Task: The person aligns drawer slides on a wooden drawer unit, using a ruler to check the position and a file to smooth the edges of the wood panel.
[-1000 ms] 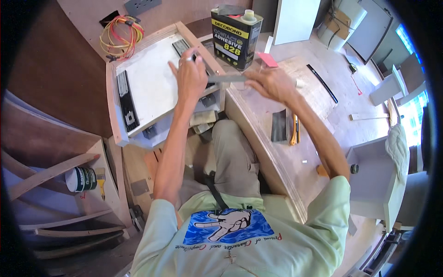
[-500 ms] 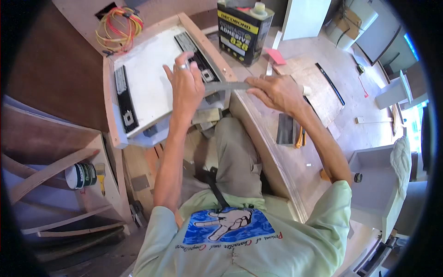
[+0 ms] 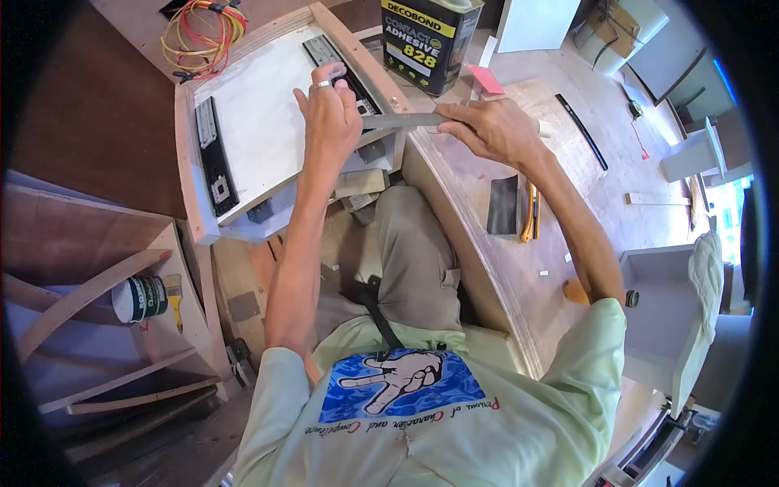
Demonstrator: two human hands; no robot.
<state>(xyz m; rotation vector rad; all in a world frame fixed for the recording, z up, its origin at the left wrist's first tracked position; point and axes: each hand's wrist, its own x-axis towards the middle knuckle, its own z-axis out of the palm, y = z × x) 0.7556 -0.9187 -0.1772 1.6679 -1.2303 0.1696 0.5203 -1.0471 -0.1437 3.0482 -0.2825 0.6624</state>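
A flat grey metal file (image 3: 402, 121) with a pale handle (image 3: 547, 128) stretches between my two hands above the drawer's right side and the bench edge. My right hand (image 3: 491, 130) is closed around its handle end, thumb along the near side. The other end meets my left hand (image 3: 331, 109), whose curled fingers close on it; a ring shows on one finger. Under and beyond my left hand stands a white-bottomed wooden drawer frame (image 3: 260, 122). Black drawer slides lie in it, one at the left (image 3: 213, 154) and one at the right (image 3: 324, 53), partly hidden by my hand.
A black adhesive can (image 3: 428, 49) stands beyond my hands. On the bench lie a dark sheet (image 3: 503, 205), an orange utility knife (image 3: 531, 213) and a black strip (image 3: 582, 131). Coiled wires (image 3: 203, 36) hang at upper left. A tub (image 3: 138, 299) and brush (image 3: 174, 302) sit lower left.
Both hands, still on the file, have shifted a little away from my body. The whole view has also moved slightly, so the drawer and can appear higher.
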